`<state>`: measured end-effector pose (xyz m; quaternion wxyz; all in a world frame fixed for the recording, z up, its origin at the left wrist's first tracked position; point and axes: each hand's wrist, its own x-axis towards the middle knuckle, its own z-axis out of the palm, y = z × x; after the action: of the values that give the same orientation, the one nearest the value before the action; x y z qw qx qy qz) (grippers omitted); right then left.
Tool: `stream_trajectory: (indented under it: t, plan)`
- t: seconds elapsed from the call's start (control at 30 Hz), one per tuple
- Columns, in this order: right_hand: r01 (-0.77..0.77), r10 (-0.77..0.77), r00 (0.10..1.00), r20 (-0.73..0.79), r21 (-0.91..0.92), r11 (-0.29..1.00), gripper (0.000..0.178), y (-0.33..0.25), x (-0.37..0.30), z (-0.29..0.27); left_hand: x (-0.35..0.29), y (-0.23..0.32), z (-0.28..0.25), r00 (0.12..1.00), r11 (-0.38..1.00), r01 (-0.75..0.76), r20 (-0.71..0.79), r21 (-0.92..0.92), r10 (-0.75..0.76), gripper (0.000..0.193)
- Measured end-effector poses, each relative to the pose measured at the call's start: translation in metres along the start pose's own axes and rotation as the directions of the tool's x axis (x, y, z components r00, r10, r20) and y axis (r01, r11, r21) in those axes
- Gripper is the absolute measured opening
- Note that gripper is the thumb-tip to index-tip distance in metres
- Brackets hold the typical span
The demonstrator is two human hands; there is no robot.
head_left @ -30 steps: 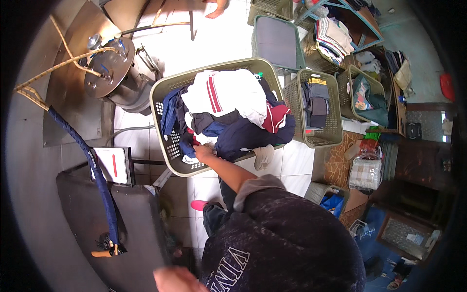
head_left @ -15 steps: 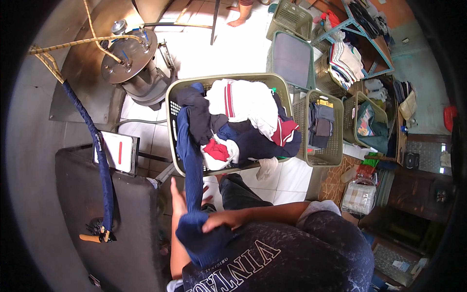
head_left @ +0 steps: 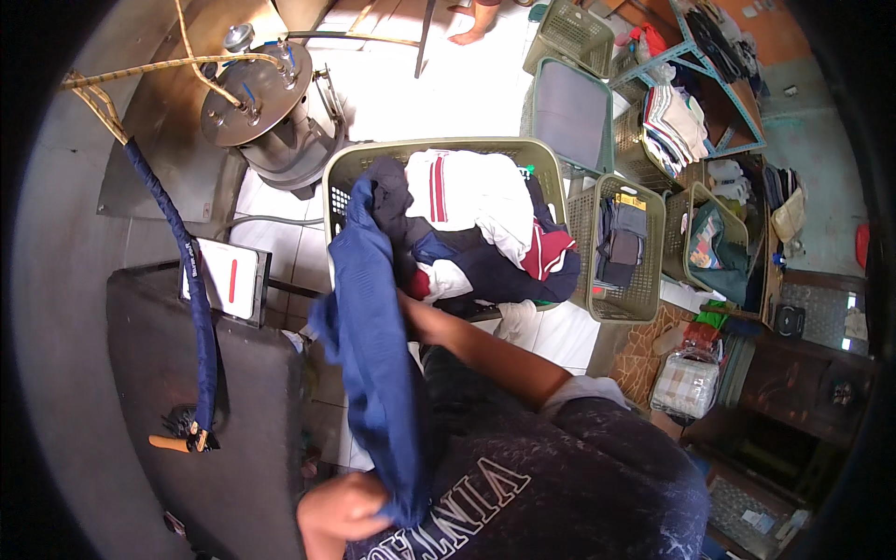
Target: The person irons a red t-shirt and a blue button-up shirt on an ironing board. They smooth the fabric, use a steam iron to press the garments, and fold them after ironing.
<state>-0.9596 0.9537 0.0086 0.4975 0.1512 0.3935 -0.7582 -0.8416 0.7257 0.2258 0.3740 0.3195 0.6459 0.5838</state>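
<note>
A long dark blue garment stretches from the near left rim of a big olive laundry basket down to my body. Its exact kind does not show. My left hand is closed on its lower end, close to my shirt. My right hand reaches to the garment's right side beside the basket; its fingers are hidden behind the cloth. In the basket lie crumpled clothes: a white garment with red stripes, a black one, a maroon piece and dark navy cloth.
At my left is a dark padded board with a blue-sleeved hose hanging over it. A metal boiler tank stands behind. Right of the big basket are more baskets, one with folded dark clothes. A person's foot shows at the far side.
The blue garment has been pulled out long and spread wider. My left hand has come down and back with its lower end. My right hand has moved forward to the basket's near side.
</note>
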Motion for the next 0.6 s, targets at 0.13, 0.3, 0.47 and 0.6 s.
stream_trajectory:
  t: [0.13,0.3,0.47,0.6]
  plan:
    - [0.275,-0.125,0.96,0.252,-0.747,0.605,0.059,-0.008,-0.013,0.075,-0.053,0.052,0.014,0.547,0.912,0.31,-0.734,-0.269,-0.403,0.06]
    - [0.416,0.253,0.738,0.626,-0.716,0.56,0.055,0.013,-0.064,0.108,-0.043,-0.043,0.054,0.164,0.748,0.108,-0.73,-0.655,-0.663,0.095]
    - [0.383,0.233,0.823,0.518,-0.809,0.447,0.052,-0.025,-0.052,0.003,-0.081,-0.105,0.134,0.277,0.564,0.669,-0.542,-0.484,-0.793,0.052]
    - [-0.142,-0.722,0.691,-0.025,-0.985,-0.101,0.065,-0.101,-0.041,-0.131,-0.115,-0.1,0.139,0.198,0.305,0.872,-0.294,-0.383,-0.935,0.051]
